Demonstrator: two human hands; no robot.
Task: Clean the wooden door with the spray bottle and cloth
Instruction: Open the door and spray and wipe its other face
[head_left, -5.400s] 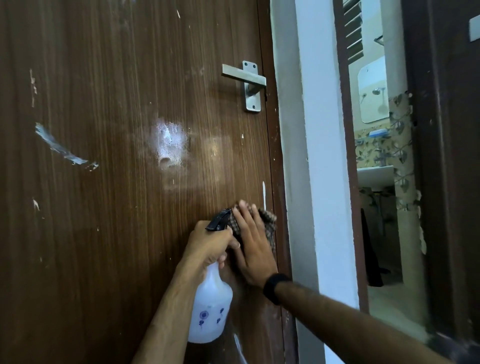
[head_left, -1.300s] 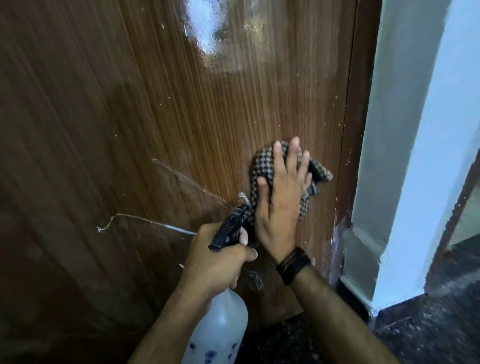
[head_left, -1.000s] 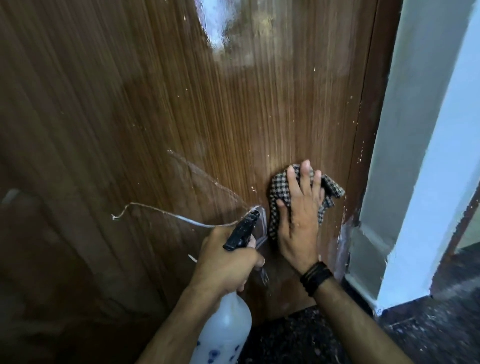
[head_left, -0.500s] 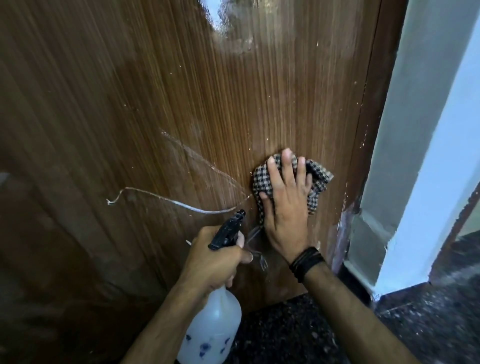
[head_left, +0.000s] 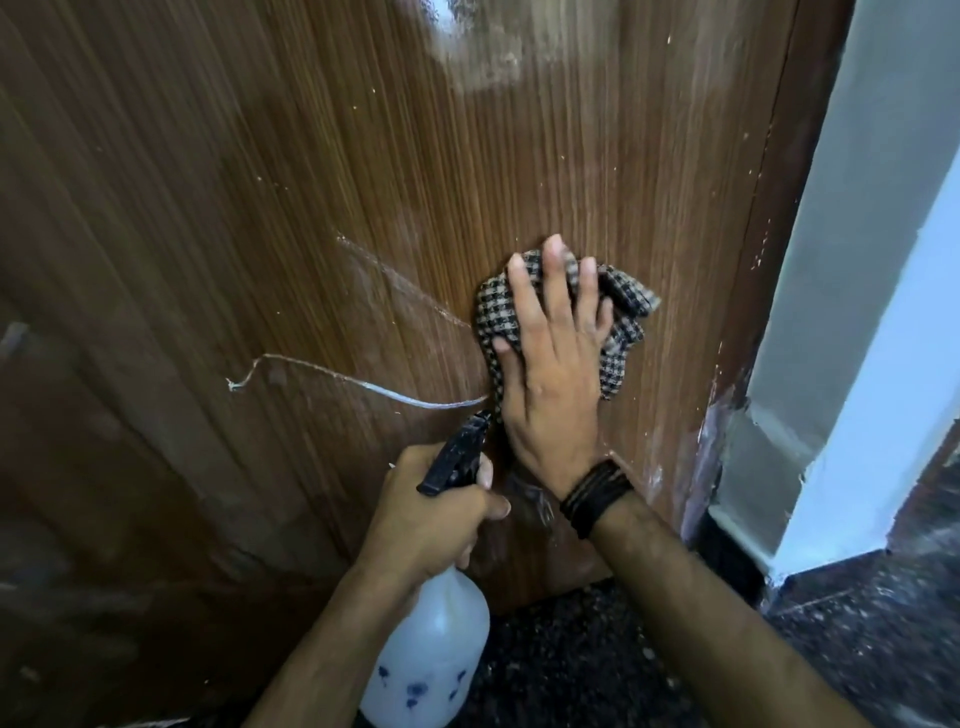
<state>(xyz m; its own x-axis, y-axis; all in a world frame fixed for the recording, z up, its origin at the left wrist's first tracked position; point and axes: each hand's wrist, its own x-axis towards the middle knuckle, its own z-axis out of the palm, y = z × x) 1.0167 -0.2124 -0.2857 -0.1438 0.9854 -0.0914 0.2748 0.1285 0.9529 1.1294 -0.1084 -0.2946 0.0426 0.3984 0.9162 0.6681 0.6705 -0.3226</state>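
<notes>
The brown wooden door (head_left: 322, 197) fills the view, seen near its lower right corner. My right hand (head_left: 553, 379) lies flat with straight fingers on a black-and-white checked cloth (head_left: 626, 312) and presses it against the door. My left hand (head_left: 434, 512) grips the neck of a white spray bottle (head_left: 431, 660) with a black trigger head (head_left: 457, 454), held just below and left of the cloth. White streaks and specks mark the wood to the left of the cloth.
A pale wall and door frame (head_left: 852, 291) stand close on the right. Dark speckled floor (head_left: 597, 665) runs along the bottom. A wet sprayed patch (head_left: 467, 47) shines at the top of the door.
Since 5.4 s ago my view has dropped from the door handle to the door's bottom. In the last second the cloth slid down, then up again under my right hand.
</notes>
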